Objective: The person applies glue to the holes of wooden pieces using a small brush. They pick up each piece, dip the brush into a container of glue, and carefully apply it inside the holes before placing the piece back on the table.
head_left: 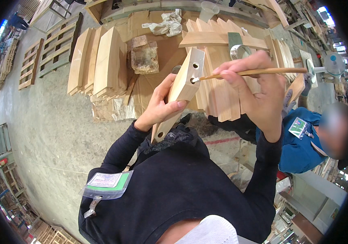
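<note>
My left hand (159, 106) is closed around a pale wooden block (183, 84), thumb on one face, holding it tilted up in front of my chest. Two round holes show near its upper end and one near the lower end. Pinched in my right hand (260, 91) is a thin wooden stick (269, 71). Its white-coated tip meets the edge of the lower of the two upper holes. Beyond the right hand, a green and silvery ring-shaped thing (235, 44) sits on stacked wooden pieces (224, 95); the hand partly covers it.
Cut wooden boards (111, 61) stand stacked at the left on cardboard (141, 24). Beside them lie a crusty, translucent tub (144, 57) and a crumpled white cloth (165, 23). A person in blue (304, 142) is close on the right. Pallets (60, 42) stand far left.
</note>
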Demonstrator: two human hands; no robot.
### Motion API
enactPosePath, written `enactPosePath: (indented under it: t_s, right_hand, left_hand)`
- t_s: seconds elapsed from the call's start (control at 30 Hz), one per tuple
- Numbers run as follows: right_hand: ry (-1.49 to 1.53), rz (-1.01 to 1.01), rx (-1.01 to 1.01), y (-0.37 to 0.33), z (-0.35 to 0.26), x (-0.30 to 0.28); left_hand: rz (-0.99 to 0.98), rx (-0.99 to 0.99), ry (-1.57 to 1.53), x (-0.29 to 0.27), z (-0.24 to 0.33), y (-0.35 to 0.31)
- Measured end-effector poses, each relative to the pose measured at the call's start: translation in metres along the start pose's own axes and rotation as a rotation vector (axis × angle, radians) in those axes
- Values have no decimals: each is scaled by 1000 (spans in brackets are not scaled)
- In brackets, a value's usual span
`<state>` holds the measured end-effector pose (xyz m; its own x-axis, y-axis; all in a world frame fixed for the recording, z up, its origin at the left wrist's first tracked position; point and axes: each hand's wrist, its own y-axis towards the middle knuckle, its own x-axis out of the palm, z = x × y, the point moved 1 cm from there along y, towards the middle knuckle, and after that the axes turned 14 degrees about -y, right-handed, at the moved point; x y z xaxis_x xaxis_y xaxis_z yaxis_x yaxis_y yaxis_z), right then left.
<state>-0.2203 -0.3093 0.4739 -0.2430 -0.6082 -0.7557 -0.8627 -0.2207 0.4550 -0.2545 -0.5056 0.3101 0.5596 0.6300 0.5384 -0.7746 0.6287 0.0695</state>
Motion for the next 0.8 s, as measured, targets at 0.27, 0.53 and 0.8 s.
enactPosePath:
  t_s: [0.27,0.53,0.8]
  right_hand:
    - [-7,-16,43,14,-8,3]
    - [35,7,46,23,-9,5]
    - [79,132,86,31,0,-5]
  left_hand:
    - [27,25,-19,-4,-2,0]
    - [51,60,-32,-8,-1,3]
    - [21,87,43,-7,10,11]
